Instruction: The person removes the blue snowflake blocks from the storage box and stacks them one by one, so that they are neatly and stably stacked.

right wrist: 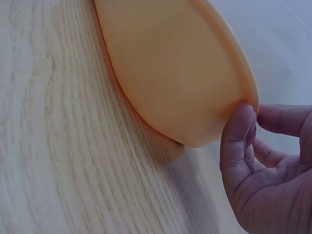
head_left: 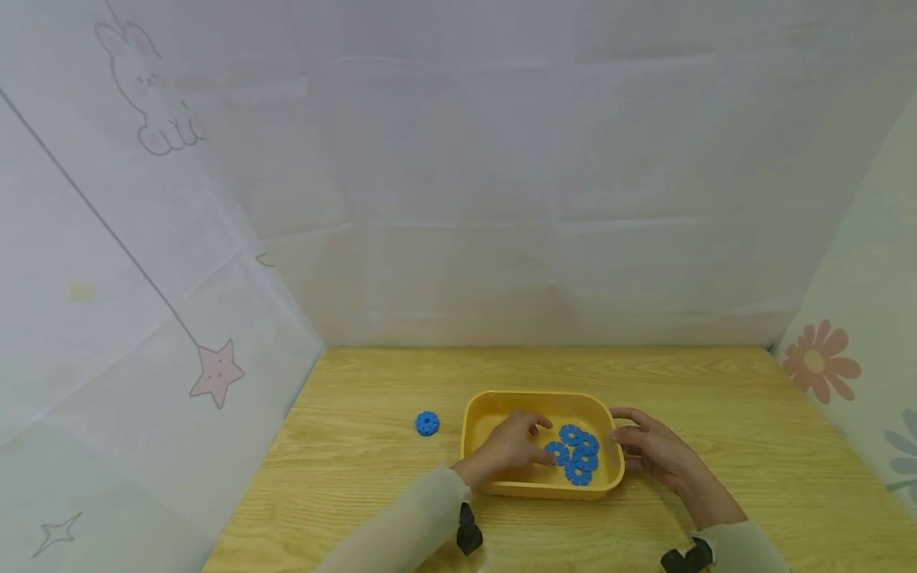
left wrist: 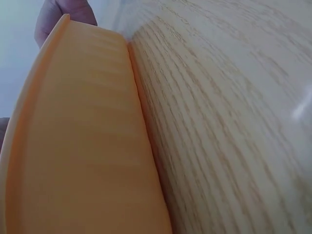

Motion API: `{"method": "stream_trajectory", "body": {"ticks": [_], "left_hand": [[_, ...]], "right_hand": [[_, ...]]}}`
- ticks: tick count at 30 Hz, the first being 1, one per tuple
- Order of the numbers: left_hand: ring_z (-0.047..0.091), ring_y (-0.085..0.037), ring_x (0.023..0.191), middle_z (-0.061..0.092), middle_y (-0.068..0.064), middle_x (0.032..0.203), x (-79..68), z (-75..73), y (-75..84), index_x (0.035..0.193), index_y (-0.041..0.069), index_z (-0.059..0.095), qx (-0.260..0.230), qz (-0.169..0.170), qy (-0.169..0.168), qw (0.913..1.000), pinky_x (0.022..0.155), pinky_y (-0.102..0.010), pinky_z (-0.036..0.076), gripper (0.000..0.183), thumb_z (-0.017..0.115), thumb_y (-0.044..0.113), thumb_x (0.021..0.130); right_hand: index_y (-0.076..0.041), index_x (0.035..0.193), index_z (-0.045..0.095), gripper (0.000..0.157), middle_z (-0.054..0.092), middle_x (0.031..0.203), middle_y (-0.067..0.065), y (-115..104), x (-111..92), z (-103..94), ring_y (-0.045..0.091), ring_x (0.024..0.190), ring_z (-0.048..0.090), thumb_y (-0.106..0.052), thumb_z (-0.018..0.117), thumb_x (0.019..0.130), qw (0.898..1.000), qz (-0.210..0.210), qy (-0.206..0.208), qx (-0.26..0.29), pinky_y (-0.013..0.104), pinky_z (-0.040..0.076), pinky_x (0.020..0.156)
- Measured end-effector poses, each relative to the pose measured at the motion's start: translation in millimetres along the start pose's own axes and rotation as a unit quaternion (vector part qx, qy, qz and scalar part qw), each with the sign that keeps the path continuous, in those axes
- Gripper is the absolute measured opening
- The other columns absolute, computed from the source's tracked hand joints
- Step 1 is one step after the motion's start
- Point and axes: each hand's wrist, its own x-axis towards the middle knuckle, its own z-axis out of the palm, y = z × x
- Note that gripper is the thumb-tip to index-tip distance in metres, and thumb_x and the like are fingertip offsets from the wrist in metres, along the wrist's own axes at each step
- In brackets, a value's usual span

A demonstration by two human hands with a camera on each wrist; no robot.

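Far left, pink star (head_left: 217, 372) printed on the pale wall sheet (head_left: 143, 334). Then a small blue flower-shaped piece (head_left: 427, 423) lying on the wood-grain table (head_left: 344, 485), just outside the yellow tray (head_left: 537, 491). My left hand (head_left: 510, 442) reaches over the tray's near left side and into it, fingers loosely bent, thumb and forefinger well apart; thumb tip right by the closest blue disc, can't tell if touching, nothing gripped. Tray sits flat on the table between my hands. Blue notched discs (head_left: 578, 474) clustered in its right half, some overlapping. My right hand (head_left: 659, 455) pinches the tray's right rim, thumb and fingers on either side. Far right, red flower print (head_left: 821, 360).
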Motion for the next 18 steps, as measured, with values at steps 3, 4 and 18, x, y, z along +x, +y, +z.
{"method": "stream_trajectory", "body": {"ticks": [3, 4, 18], "left_hand": [[0.054, -0.015, 0.091, 0.057, -0.003, 0.107, 0.2, 1.3, 0.9, 0.125, 0.018, 0.069, 0.001, -0.006, -0.016, 0.9999, 0.077, -0.032, 0.048, 0.053, 0.090, 0.025, 0.078], [0.054, -0.015, 0.091, 0.056, -0.003, 0.107, 0.0, 1.6, 1.4, 0.125, 0.018, 0.069, 0.002, -0.008, -0.021, 0.9997, 0.077, -0.032, 0.048, 0.053, 0.090, 0.025, 0.078], [0.051, -0.009, 0.083, 0.053, 0.003, 0.098, 6.5, 11.1, 5.4, 0.116, 0.021, 0.074, 0.078, 0.008, -0.008, 0.9969, 0.074, -0.026, 0.048, 0.042, 0.090, 0.024, 0.077]], "right_hand": [[0.000, 0.155, 0.027, 0.065, 0.068, 0.117, 0.011, -0.7, -0.5, 0.3, 0.025, 0.097, 0.069, -0.019, 0.061, 0.102, 1.000, 0.001, 0.000, 0.003, 0.041, 0.059, 0.080], [0.000, 0.154, 0.027, 0.065, 0.068, 0.117, 0.011, -0.8, -0.5, 0.3, 0.025, 0.097, 0.069, -0.019, 0.061, 0.102, 1.000, 0.001, 0.000, 0.004, 0.040, 0.059, 0.080], [0.000, 0.153, 0.029, 0.064, 0.068, 0.119, 0.012, 1.9, 2.1, -1.4, 0.025, 0.098, 0.069, -0.020, 0.062, 0.102, 1.000, 0.000, 0.003, -0.001, 0.040, 0.059, 0.079]]}}
